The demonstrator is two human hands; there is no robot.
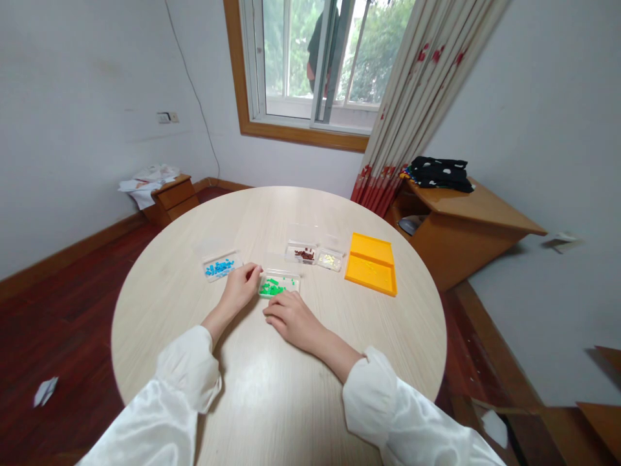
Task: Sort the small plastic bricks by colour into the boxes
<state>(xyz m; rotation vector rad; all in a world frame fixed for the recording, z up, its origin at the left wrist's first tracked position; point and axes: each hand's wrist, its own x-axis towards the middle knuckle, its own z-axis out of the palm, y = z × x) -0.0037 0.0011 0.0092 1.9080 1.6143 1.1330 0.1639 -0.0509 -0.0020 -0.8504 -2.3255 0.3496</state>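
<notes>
A clear plastic box (299, 285) of small green pieces (272, 288) lies at the middle of the round table. At its left side is my left hand (240, 286), with fingers bent and tips pressed together; anything between them is too small to make out. My right hand (295, 318) rests palm down by the box's front edge, partly covering it, its fingers loosely bent and slightly apart. Left of my left hand sits a clear box with blue pieces (220, 267). Behind the green pieces are clear boxes with brown pieces (305, 255) and pale yellow pieces (330, 259).
An open yellow case (371, 283) with small yellow bits inside lies at the right of the round table (272, 401). Beyond the table stand a small cabinet (177, 194) on the left and a wooden desk (490, 210) with dark cloth on the right.
</notes>
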